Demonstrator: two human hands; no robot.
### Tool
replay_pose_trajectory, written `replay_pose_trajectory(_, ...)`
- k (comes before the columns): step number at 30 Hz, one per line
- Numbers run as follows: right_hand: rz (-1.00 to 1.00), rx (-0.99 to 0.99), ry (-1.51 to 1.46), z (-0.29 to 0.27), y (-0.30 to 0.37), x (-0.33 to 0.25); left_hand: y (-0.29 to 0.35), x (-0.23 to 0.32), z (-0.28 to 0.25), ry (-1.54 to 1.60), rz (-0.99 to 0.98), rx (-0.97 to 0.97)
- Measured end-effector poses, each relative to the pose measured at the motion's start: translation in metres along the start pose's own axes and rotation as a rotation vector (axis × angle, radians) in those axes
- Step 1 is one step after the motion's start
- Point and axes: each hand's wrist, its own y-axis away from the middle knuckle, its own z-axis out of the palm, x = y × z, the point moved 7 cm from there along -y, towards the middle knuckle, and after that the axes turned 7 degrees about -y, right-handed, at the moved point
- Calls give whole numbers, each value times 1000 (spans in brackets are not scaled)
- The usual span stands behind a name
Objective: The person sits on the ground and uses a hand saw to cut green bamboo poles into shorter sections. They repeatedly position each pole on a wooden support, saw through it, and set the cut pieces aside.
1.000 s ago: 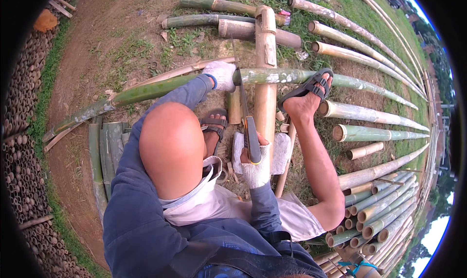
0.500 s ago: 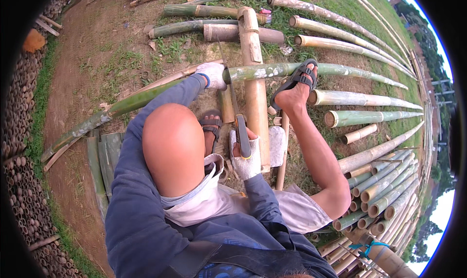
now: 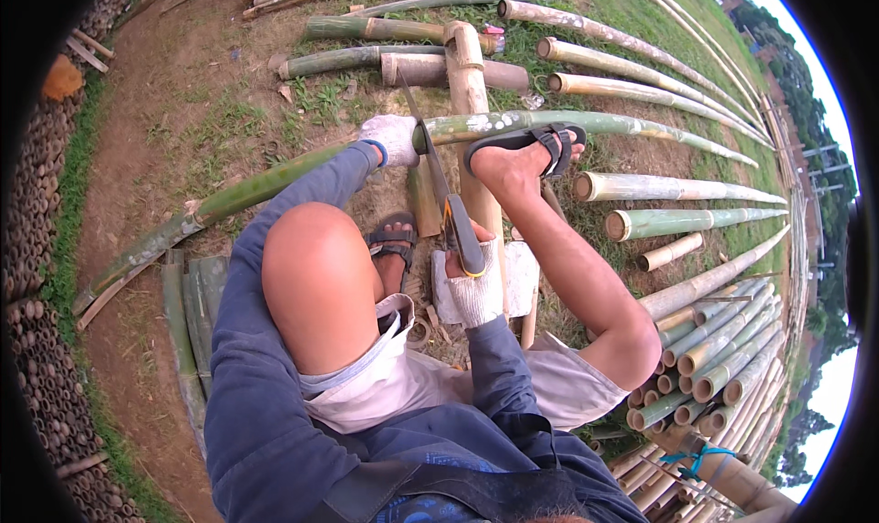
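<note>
A long green bamboo pole [image 3: 275,183] lies across a pale, thick bamboo support [image 3: 467,93]. My left hand [image 3: 391,139], in a whitish knit glove, is closed round the pole just left of the saw blade. My right hand [image 3: 478,283], gloved with bare fingertips showing, grips the black and yellow handle of a handsaw [image 3: 437,168]. The saw's blade crosses the pole right beside my left hand; how deep it sits cannot be seen. My sandalled right foot [image 3: 526,152] is at the pole's near side, over the support.
Several bamboo poles [image 3: 678,188] fan out on the right. A bundle of cut bamboo [image 3: 723,358] lies at the lower right. Stacked bamboo pieces [image 3: 41,377] line the left edge. A pale block [image 3: 522,285] stands beside my right hand, and green bamboo lengths [image 3: 179,322] lie left of me.
My right foot has shifted left along the pole toward the support. My right hand and the saw have moved slightly right and nearer. My left hand keeps its hold.
</note>
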Motion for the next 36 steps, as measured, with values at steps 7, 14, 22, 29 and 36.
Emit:
replay_pose_trajectory(7, 32, -61, 78, -5, -29, 0, -25, -18, -31, 57, 20, -6)
replay_pose_trajectory(14, 17, -55, 96, -4, -39, -5, -50, -32, -42, 132, 90, -72)
replay_pose_trajectory(22, 39, -26, 109, -12, -6, -3, -41, -26, 10, 97, 40, -155)
replay_pose_trajectory(29, 592, 118, -488, -37, 72, -10, -41, -24, 6, 109, 72, -144)
replay_pose_trajectory(36, 83, 5, 46, 14, -35, -14, -29, -15, 0, 81, 15, -172)
